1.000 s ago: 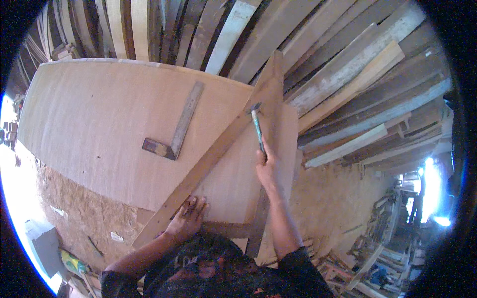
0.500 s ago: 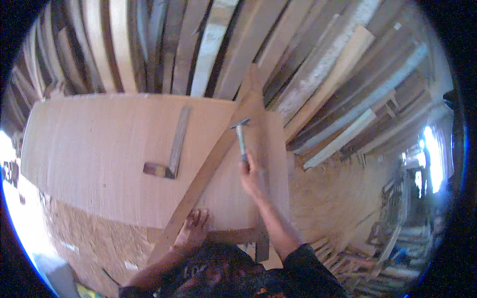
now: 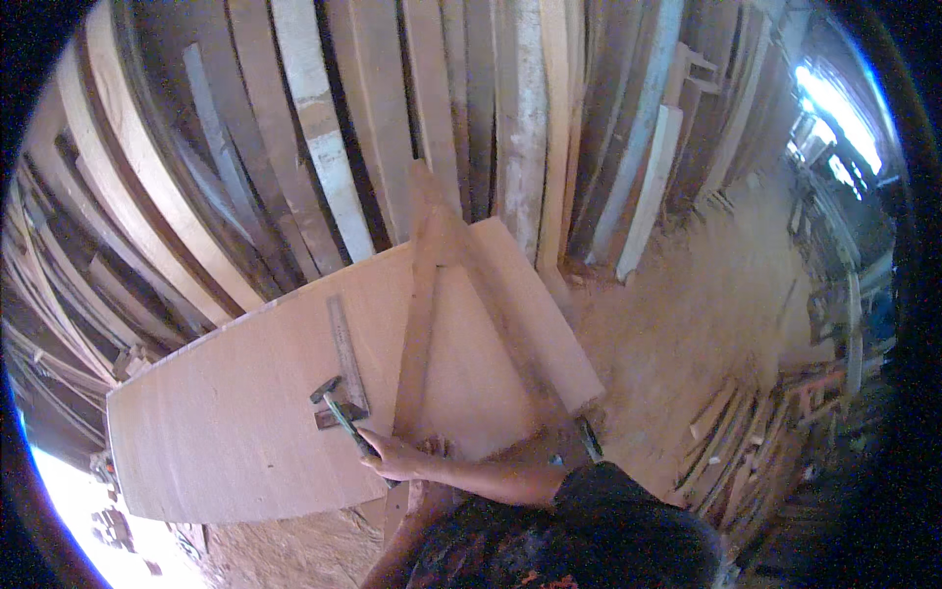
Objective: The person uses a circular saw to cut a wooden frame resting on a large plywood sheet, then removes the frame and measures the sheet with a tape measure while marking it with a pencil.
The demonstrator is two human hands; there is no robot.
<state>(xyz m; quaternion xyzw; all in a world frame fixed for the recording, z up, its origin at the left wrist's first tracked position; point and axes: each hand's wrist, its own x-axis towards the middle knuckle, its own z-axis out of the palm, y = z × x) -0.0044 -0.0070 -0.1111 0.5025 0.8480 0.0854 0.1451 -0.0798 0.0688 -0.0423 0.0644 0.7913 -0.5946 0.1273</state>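
Observation:
My right hand [image 3: 389, 458] is closed around the handle of a hammer [image 3: 342, 416], whose dark head points away to the left over the panel. An A-shaped frame of brown wooden strips [image 3: 417, 344] lies on a broad plywood panel [image 3: 226, 412], its peak at the far side. My left hand [image 3: 430, 494] grips the near end of the frame's left strip; my right forearm crosses over and partly hides it, with some fingertips showing above. Beside the hammer head lies a try square [image 3: 345, 353] with a metal blade and a dark stock.
Many long boards [image 3: 339, 187] lean side by side beyond the panel. Sawdust-coloured ground [image 3: 677, 304] lies to the right. Piles of wood offcuts [image 3: 726, 461] are at the lower right. Bright openings show at far left and upper right.
My right hand has swung the hammer from above the frame's far part leftward and nearer, beside the try square, and its forearm now crosses my left hand. The whole view has turned.

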